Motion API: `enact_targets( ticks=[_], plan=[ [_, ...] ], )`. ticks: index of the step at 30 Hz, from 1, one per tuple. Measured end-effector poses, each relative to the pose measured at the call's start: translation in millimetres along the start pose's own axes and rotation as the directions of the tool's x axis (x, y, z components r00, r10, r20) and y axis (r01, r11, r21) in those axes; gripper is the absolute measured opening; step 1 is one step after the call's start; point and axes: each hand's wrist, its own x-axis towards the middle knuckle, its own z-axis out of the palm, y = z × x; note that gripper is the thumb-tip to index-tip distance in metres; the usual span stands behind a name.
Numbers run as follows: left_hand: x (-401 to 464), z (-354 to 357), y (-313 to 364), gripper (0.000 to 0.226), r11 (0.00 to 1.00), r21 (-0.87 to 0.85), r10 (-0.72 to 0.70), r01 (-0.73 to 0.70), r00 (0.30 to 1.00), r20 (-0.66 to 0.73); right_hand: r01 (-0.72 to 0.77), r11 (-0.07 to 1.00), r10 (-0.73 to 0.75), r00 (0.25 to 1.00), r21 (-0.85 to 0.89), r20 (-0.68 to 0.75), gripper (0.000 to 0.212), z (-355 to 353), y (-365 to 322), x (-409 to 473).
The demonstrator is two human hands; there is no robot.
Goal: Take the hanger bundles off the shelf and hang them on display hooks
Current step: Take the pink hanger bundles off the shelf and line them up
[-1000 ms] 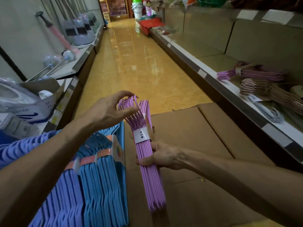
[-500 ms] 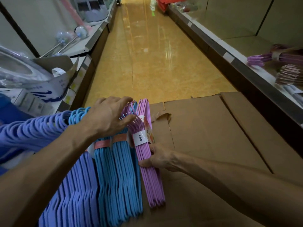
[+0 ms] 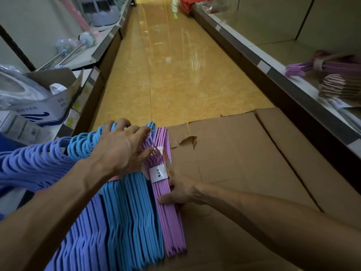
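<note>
A pink-purple hanger bundle (image 3: 170,218) with a white paper band stands on edge against a row of blue hanger bundles (image 3: 134,212) and violet-blue ones (image 3: 35,163). My left hand (image 3: 121,147) lies over the hook ends of the blue and pink bundles, fingers spread. My right hand (image 3: 179,190) holds the pink bundle's side just below the band, thumb along the hangers. More bundles lie on the right shelf: a purple one (image 3: 328,65) and a brownish one (image 3: 340,87).
A flattened cardboard box (image 3: 244,163) lies under and right of the hangers. The yellow tiled aisle (image 3: 172,71) runs ahead between a left shelf (image 3: 97,53) with mops and boxes and the right shelf edge (image 3: 273,75).
The pink bundle came down from mid-air and now stands tight against the blue bundles. My left hand moved from its hooks to lie across the hook ends. The view tilted down.
</note>
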Motion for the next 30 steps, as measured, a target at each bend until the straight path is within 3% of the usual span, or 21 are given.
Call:
enact_targets(
  ticks=[6,11,20,25,30],
  plan=[
    [5.1,-15.7,11.6,0.062,1.0,0.0,-0.019,0.019,0.998,0.055,0.021,0.995,-0.024,0.999,-0.101,-0.036,0.019,-29.7,-7.4,-26.5],
    [13.5,-32.2,35.2,0.049,0.986,-0.138,0.076,-0.093,0.989,-0.128,0.041,0.988,-0.071,0.977,-0.152,-0.2,0.028,-62.5,-8.9,-68.4],
    [42.3,-58.3,120.7,0.039,0.914,-0.278,0.218,-0.296,0.935,-0.28,-0.007,0.962,-0.126,0.878,-0.275,-0.461,0.023,-146.1,37.2,-161.0],
    [71.6,-70.3,171.4,0.031,0.767,-0.537,0.154,-0.35,0.914,-0.376,-0.049,0.954,-0.149,0.778,-0.296,-0.61,0.019,-192.9,59.3,-203.4],
    [109.5,-85.7,221.1,0.026,0.586,-0.73,0.11,-0.351,0.927,-0.358,-0.146,0.926,-0.184,0.63,-0.347,-0.755,0.015,-254.9,76.2,-240.9]
  ],
)
